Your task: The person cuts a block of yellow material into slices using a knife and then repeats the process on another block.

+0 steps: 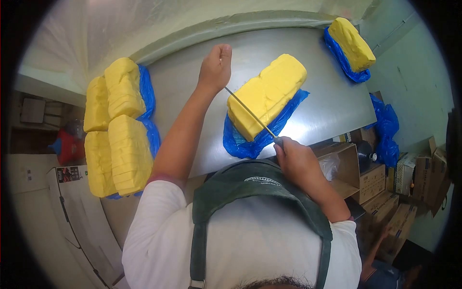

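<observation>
Fingers of the right hand (296, 156) are wrapped firmly around the handle of a long, thin knife (251, 113), apparently so that one grip governs its angle. The blade slants over the near end of a yellow, butter-like block (269, 91), its far end close by the left wrist. The left hand (215, 67), beyond the block's left side, is curled closed with the thumb pressed in; whether it grips anything I cannot tell.

The block sits in front of the person at the middle of the steel worktop (337, 108), within reach of both arms. Opened blue plastic (245, 150) spreads beneath and beside it, probably keeping it off the metal. Four similar blocks (118, 130) stand close together at the left, perhaps to save room, also with blue plastic. Another block (351, 44) rests on its wrapping at the far right corner, well apart. Cardboard boxes (373, 183) lie below the right edge.
</observation>
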The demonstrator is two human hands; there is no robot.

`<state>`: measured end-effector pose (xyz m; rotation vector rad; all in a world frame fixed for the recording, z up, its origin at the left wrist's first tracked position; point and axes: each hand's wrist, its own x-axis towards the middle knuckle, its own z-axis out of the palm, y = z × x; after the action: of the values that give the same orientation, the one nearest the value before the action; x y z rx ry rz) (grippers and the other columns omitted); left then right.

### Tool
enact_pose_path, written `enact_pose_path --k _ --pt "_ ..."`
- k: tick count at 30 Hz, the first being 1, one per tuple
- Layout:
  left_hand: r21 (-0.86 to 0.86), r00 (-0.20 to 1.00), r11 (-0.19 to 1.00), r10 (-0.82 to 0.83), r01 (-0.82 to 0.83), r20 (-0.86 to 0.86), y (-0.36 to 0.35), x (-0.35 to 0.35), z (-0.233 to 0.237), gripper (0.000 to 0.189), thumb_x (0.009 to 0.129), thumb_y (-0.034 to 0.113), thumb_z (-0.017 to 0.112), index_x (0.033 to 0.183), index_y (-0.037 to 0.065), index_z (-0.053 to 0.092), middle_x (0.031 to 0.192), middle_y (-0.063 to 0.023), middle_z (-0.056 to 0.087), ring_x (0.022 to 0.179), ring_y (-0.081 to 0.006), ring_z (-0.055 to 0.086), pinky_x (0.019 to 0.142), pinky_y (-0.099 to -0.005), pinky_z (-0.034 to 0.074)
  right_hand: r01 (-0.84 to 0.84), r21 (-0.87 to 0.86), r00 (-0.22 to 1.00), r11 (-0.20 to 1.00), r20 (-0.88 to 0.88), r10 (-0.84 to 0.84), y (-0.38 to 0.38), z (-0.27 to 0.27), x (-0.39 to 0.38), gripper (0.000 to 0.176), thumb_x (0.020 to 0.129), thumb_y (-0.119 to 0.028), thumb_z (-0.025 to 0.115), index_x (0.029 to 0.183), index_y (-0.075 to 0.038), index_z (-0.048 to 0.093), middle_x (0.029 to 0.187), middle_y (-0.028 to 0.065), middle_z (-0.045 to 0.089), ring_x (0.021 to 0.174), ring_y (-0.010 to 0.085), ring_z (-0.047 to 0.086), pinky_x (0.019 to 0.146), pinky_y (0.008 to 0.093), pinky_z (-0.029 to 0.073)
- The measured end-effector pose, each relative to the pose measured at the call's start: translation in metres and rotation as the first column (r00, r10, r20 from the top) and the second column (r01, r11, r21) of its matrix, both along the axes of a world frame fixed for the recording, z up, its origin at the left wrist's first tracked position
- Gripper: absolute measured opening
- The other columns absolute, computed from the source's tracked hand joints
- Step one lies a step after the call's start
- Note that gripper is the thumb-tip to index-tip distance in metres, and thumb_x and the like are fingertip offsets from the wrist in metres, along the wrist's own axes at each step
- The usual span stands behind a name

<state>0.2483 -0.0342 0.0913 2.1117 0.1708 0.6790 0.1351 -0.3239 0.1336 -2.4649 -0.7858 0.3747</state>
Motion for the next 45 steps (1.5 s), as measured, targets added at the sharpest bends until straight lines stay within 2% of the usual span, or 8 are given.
enact_pose_path --k 5,8,10,17,22,25,34,45 --pt "-0.007 0.999 0.999 -0.032 0.032 0.009 -0.001 0.003 -0.007 0.043 0.103 0.037 0.047 0.111 -0.003 0.061 0.102 -0.0238 0.069 0.099 -0.0372 0.067 0.088 -0.0422 0.051 -0.013 -0.017 1.000 1.000 0.003 0.013 0.001 0.001 0.000 0.021 0.098 -0.021 0.053 0.096 0.000 0.055 0.083 0.0221 0.064 0.074 0.0411 0.065 0.067 0.0503 0.052" --pt "-0.013 0.997 1.000 -0.028 0.027 -0.070 -0.002 0.001 -0.006 0.048 0.104 0.043 0.044 0.117 0.001 0.062 0.110 -0.0170 0.069 0.104 -0.0272 0.065 0.092 -0.0345 0.048 -0.018 -0.035 1.000 0.999 -0.001 0.018 0.002 0.000 0.001 0.021 0.098 -0.021 0.053 0.095 0.000 0.055 0.081 0.0218 0.064 0.073 0.0408 0.065 0.067 0.0499 0.052" --pt "-0.018 0.997 0.999 -0.030 0.028 -0.077 -0.007 -0.002 0.002 0.044 0.103 0.037 0.047 0.111 -0.004 0.062 0.108 -0.0239 0.068 0.103 -0.0360 0.066 0.091 -0.0413 0.050 -0.026 -0.019 1.000 0.999 -0.002 0.026 0.002 0.002 0.002 0.022 0.098 -0.021 0.053 0.094 0.000 0.055 0.080 0.0214 0.064 0.072 0.0404 0.065 0.067 0.0499 0.052" --pt "0.019 0.993 0.999 -0.024 0.027 -0.117 -0.001 0.007 0.011 0.050 0.101 0.043 0.048 0.114 -0.003 0.063 0.110 -0.0230 0.068 0.105 -0.0377 0.065 0.093 -0.0428 0.049 -0.049 -0.120 0.999 0.992 -0.012 0.048 0.006 0.004 0.002 0.025 0.100 -0.022 0.050 0.095 0.002 0.053 0.078 0.0228 0.064 0.071 0.0420 0.065 0.065 0.0520 0.052" --pt "0.154 0.926 0.978 -0.071 0.137 -0.372 -0.005 0.013 0.005 0.057 0.098 0.051 0.047 0.114 -0.001 0.065 0.112 -0.0218 0.069 0.108 -0.0379 0.064 0.094 -0.0436 0.049 -0.039 -0.219 0.990 0.975 -0.140 0.008 0.014 0.017 0.005 0.027 0.100 -0.022 0.048 0.094 0.004 0.052 0.077 0.0260 0.066 0.072 0.0438 0.066 0.066 0.0537 0.052" --pt "0.213 0.925 0.962 -0.083 0.172 -0.371 -0.004 0.018 -0.008 0.060 0.098 0.054 0.045 0.114 0.000 0.066 0.112 -0.0204 0.069 0.107 -0.0372 0.065 0.094 -0.0438 0.049 -0.040 -0.231 0.989 0.972 -0.147 0.006 0.016 0.017 0.005 0.027 0.100 -0.022 0.048 0.094 0.004 0.052 0.078 0.0260 0.066 0.072 0.0440 0.066 0.066 0.0536 0.052" --pt "0.140 0.818 0.962 -0.116 0.234 -0.563 -0.008 0.014 -0.015 0.057 0.101 0.050 0.042 0.113 -0.002 0.064 0.109 -0.0245 0.067 0.105 -0.0392 0.063 0.091 -0.0415 0.048 -0.060 -0.223 0.990 0.973 -0.139 0.030 0.019 -0.004 0.006 0.025 0.100 -0.020 0.046 0.092 0.004 0.051 0.076 0.0262 0.065 0.073 0.0445 0.066 0.067 0.0537 0.051" --pt "0.128 0.757 0.954 -0.131 0.273 -0.640 -0.005 0.017 -0.060 0.062 0.099 0.054 0.039 0.112 -0.001 0.065 0.107 -0.0240 0.068 0.103 -0.0392 0.064 0.090 -0.0434 0.047 -0.060 -0.198 0.981 0.978 -0.191 0.022 0.019 -0.046 0.008 0.025 0.100 -0.019 0.044 0.094 0.003 0.052 0.078 0.0269 0.066 0.075 0.0446 0.067 0.068 0.0541 0.052"
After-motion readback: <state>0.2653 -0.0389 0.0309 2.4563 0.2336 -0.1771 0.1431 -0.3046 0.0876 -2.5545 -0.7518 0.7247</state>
